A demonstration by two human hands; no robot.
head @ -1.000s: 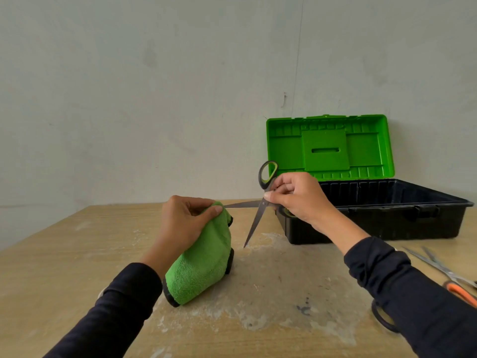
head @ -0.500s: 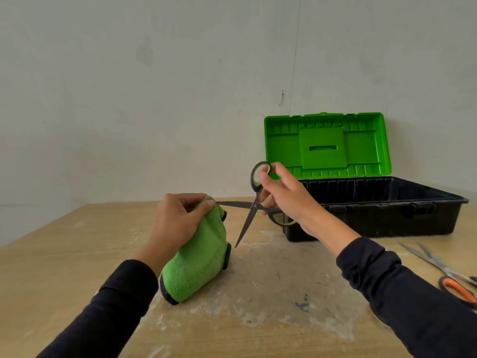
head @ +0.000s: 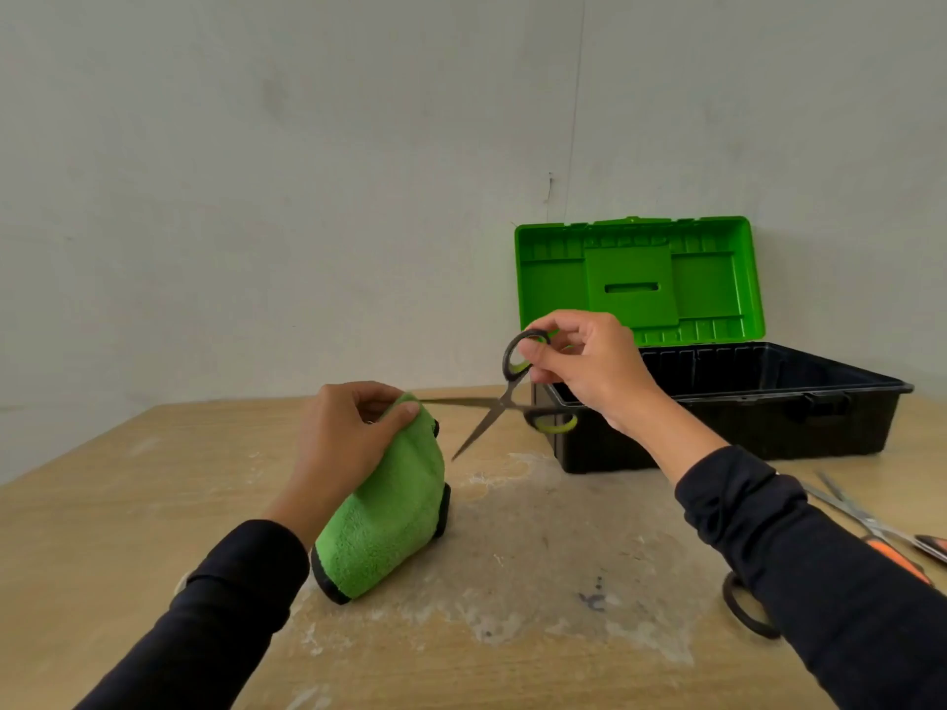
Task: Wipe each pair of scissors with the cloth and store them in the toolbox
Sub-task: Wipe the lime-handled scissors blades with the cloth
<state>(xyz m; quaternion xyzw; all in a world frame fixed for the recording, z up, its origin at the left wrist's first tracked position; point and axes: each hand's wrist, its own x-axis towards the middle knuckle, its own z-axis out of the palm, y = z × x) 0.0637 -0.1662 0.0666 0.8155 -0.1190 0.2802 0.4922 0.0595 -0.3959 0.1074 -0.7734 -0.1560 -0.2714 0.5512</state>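
Observation:
My right hand (head: 589,366) pinches the upper handle loop of a pair of black and green scissors (head: 505,399), held in the air with the blades spread wide. One blade points left, its tip at the green cloth (head: 394,509). My left hand (head: 343,438) grips that cloth at its top, and the cloth hangs down to the wooden table (head: 102,504). Behind my right hand stands the toolbox (head: 768,407), black with its green lid open upright.
A second pair of scissors with orange handles (head: 881,530) lies on the table at the right edge, partly hidden by my right sleeve. A black handle loop (head: 738,607) shows beside that sleeve. A pale wall rises behind the table.
My right hand shifted its hold from the pivot to the upper handle loop. The blades opened wider, and one blade tip now reaches the cloth in my left hand.

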